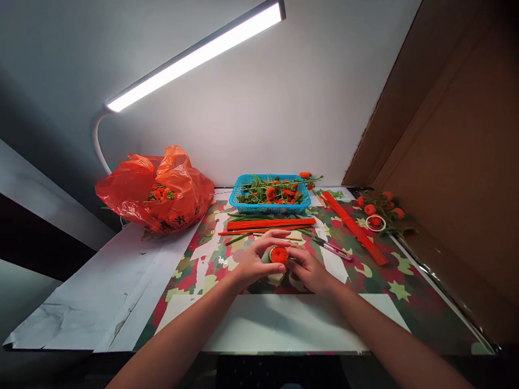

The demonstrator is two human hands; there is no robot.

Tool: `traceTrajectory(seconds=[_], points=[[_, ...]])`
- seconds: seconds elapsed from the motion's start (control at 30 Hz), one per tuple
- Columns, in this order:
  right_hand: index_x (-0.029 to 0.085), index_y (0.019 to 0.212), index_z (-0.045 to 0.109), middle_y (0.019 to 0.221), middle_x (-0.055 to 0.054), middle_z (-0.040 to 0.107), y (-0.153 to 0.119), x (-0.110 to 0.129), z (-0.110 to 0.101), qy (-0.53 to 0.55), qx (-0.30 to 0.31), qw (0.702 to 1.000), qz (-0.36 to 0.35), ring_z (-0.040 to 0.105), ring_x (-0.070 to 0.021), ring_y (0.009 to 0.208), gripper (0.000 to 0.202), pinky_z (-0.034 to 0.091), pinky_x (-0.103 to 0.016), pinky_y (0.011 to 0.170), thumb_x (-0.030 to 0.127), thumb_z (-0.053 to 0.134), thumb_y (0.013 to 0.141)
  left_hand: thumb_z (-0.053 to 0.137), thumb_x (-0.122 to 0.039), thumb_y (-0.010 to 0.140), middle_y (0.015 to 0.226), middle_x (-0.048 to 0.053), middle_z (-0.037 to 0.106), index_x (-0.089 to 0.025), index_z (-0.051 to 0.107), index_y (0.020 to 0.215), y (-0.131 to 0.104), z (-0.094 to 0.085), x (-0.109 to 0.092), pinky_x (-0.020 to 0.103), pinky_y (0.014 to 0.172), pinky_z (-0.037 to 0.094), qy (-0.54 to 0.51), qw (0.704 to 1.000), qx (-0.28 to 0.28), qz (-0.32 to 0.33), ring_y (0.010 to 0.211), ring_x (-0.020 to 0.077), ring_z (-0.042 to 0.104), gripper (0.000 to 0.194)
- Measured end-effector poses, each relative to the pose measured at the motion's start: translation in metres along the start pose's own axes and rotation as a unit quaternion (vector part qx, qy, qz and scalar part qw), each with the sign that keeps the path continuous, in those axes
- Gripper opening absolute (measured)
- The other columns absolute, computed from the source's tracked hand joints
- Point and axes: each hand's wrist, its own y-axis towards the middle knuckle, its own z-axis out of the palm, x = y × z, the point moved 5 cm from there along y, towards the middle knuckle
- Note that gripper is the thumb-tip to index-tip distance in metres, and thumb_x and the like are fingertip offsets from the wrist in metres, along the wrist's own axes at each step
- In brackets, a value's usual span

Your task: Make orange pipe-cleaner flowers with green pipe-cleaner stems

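Observation:
A round, fuzzy orange flower head [279, 255] with a small dark centre sits between my hands, just above the table. My left hand [259, 258] curves around it from the left, thumb below and fingers above. From the other side, the bent fingers of my right hand [307, 266] pinch at its right edge; their tips are partly hidden. Just beyond my hands lie a bundle of orange chenille stems [271, 223] and several green stems [239, 238]. Pink-handled thread snips [334, 249] rest to the right of my right hand.
A blue basket [234, 201] of orange flowers stands at the back. Left of it is a red plastic bag [121, 189] holding more flowers. A longer orange stem bundle [357, 229], a white ring [376, 230] and loose flowers [388, 205] lie right. A lamp [194, 59] hangs above.

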Motion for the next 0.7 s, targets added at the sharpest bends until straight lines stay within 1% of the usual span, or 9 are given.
traceTrajectory(seconds=[0.07, 0.2, 0.3, 0.37, 0.47, 0.57, 0.7], points=[[0.02, 0.07, 0.056, 0.077, -0.003, 0.053, 0.0, 0.0, 0.0, -0.008, -0.007, 1.0, -0.001, 0.051, -0.0187, 0.083, 0.038, 0.043, -0.031, 0.076, 0.046, 0.043, 0.093, 0.078, -0.041, 0.068, 0.121, 0.009, 0.059, -0.027, 0.072, 0.101, 0.0, -0.001, -0.003, 0.044, 0.1, 0.04, 0.024, 0.999, -0.024, 0.004, 0.116, 0.0279, 0.053, 0.036], [0.019, 0.071, 0.059, 0.08, -0.004, 0.055, -0.001, 0.001, -0.001, -0.009, -0.025, 1.0, 0.006, 0.052, -0.0182, 0.083, 0.038, 0.044, -0.031, 0.077, 0.048, 0.044, 0.092, 0.078, -0.033, 0.069, 0.109, 0.009, 0.066, -0.024, 0.073, 0.099, 0.001, -0.005, -0.01, 0.04, 0.093, 0.046, 0.092, 0.993, -0.067, 0.028, 0.103, 0.0243, 0.06, 0.032], [0.019, 0.071, 0.06, 0.079, -0.004, 0.055, -0.002, 0.002, 0.0, -0.003, -0.028, 1.0, 0.012, 0.054, -0.018, 0.082, 0.04, 0.045, -0.03, 0.076, 0.049, 0.046, 0.091, 0.075, -0.025, 0.071, 0.097, 0.008, 0.072, -0.022, 0.074, 0.095, 0.002, -0.004, -0.015, 0.038, 0.089, 0.049, 0.119, 0.989, -0.073, 0.056, 0.096, 0.0225, 0.064, 0.024], [0.019, 0.071, 0.061, 0.081, -0.005, 0.055, -0.003, 0.001, 0.001, -0.006, -0.032, 0.999, 0.015, 0.054, -0.0178, 0.081, 0.041, 0.046, -0.031, 0.077, 0.05, 0.046, 0.091, 0.074, -0.021, 0.071, 0.093, 0.008, 0.073, -0.021, 0.074, 0.092, 0.002, -0.002, -0.015, 0.037, 0.089, 0.05, 0.124, 0.988, -0.072, 0.06, 0.096, 0.0225, 0.065, 0.021], [0.019, 0.073, 0.064, 0.086, -0.006, 0.056, -0.002, 0.0, 0.002, -0.008, -0.036, 0.999, 0.001, 0.054, -0.019, 0.087, 0.04, 0.046, -0.032, 0.082, 0.049, 0.046, 0.092, 0.072, -0.02, 0.071, 0.094, 0.008, 0.074, -0.02, 0.074, 0.09, 0.002, 0.001, -0.012, 0.038, 0.091, 0.051, 0.121, 0.989, -0.073, 0.046, 0.099, 0.0233, 0.065, 0.019], [0.019, 0.076, 0.066, 0.088, -0.007, 0.057, -0.002, -0.003, 0.002, -0.005, -0.039, 0.999, -0.004, 0.054, -0.0196, 0.091, 0.034, 0.046, -0.032, 0.084, 0.043, 0.047, 0.092, 0.072, -0.019, 0.07, 0.095, 0.008, 0.075, -0.019, 0.075, 0.087, 0.002, 0.002, -0.01, 0.039, 0.093, 0.05, 0.117, 0.99, -0.075, 0.039, 0.099, 0.0234, 0.066, 0.018], [0.019, 0.08, 0.067, 0.091, -0.007, 0.058, -0.002, -0.009, 0.003, -0.008, -0.047, 0.999, 0.003, 0.055, -0.0194, 0.088, 0.027, 0.046, -0.034, 0.085, 0.032, 0.047, 0.091, 0.072, -0.013, 0.066, 0.093, 0.007, 0.075, -0.019, 0.075, 0.084, 0.0, 0.003, -0.01, 0.038, 0.093, 0.051, 0.113, 0.989, -0.079, 0.052, 0.102, 0.024, 0.065, 0.019]])
